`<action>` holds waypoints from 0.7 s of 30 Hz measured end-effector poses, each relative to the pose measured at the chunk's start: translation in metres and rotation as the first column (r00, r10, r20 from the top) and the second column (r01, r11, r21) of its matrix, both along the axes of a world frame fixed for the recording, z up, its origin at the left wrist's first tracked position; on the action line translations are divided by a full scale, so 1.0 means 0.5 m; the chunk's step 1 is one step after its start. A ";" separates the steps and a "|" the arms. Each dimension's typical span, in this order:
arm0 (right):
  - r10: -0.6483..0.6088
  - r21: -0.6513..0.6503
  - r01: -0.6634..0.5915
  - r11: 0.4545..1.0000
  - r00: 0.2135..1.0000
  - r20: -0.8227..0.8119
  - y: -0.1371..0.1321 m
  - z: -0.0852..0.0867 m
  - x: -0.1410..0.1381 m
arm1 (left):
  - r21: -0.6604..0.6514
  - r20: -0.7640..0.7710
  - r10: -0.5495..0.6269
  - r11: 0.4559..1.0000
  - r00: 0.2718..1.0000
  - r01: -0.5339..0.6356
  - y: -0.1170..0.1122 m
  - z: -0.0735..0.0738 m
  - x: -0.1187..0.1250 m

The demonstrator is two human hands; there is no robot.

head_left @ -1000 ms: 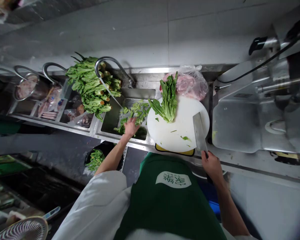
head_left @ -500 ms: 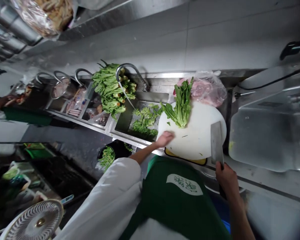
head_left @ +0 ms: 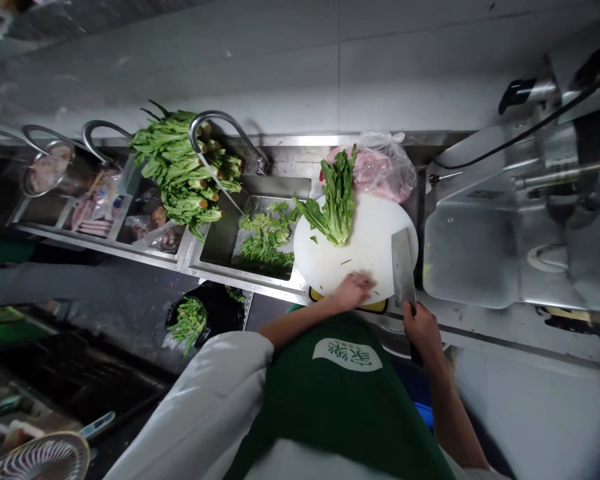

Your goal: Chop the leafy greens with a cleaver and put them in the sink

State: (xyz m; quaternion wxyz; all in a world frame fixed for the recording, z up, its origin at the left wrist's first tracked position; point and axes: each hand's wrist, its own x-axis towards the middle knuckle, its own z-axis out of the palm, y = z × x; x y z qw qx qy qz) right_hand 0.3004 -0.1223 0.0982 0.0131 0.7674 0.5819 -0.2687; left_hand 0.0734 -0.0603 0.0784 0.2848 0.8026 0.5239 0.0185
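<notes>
A leafy green vegetable (head_left: 337, 210) lies at the back left of the round white cutting board (head_left: 330, 267), stem end towards me. My left hand (head_left: 355, 291) is low over the board's front edge, slightly blurred, its fingers loosely apart and nothing visible in them. Near its fingertips are small green scraps. My right hand (head_left: 423, 328) grips the handle of a cleaver (head_left: 403, 263). The broad blade reaches over the right side of the board, pointing away from me, apart from the vegetable.
Left of the board, a sink (head_left: 220, 240) holds cut greens (head_left: 267, 243) under a curved faucet (head_left: 217, 115). Whole greens (head_left: 180, 167) are piled beyond it. Bagged pink meat (head_left: 380, 170) sits behind the board; a metal slicing machine (head_left: 475, 253) stands right. A black bin (head_left: 223, 310) is below.
My left hand has moved right, from the board's left edge to its front edge. The cleaver stays in my right hand at the board's right side. My view has shifted right.
</notes>
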 end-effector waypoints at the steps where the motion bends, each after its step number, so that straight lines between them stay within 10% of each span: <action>1: -0.001 -0.004 0.001 1.000 1.000 0.002 0.001 0.001 0.000 | -0.044 0.016 -0.078 0.996 0.997 0.079 -0.005 -0.009 0.040; 5: 0.008 -0.021 -0.008 1.000 1.000 0.008 0.003 0.006 0.002 | -0.088 -0.016 -0.182 0.980 0.983 0.180 -0.012 -0.026 0.078; 11: 0.043 -0.020 -0.042 0.999 0.999 0.014 0.003 -0.005 0.018 | -0.025 -0.053 -0.126 0.992 0.991 0.125 -0.013 -0.041 -0.005; 14: 0.074 -0.019 -0.073 0.997 0.997 0.021 0.006 -0.015 0.030 | -0.042 -0.191 0.237 0.967 0.953 -0.250 -0.055 -0.023 -0.166; 17: 0.089 -0.025 -0.088 0.996 0.995 0.034 0.009 -0.018 0.034 | 0.054 -0.403 0.655 0.714 0.639 -0.698 -0.182 0.040 -0.402; 21: 0.074 -0.050 -0.073 0.996 0.997 0.020 0.012 -0.008 0.020 | 0.069 -0.609 0.706 0.501 0.361 -0.863 -0.364 0.131 -0.649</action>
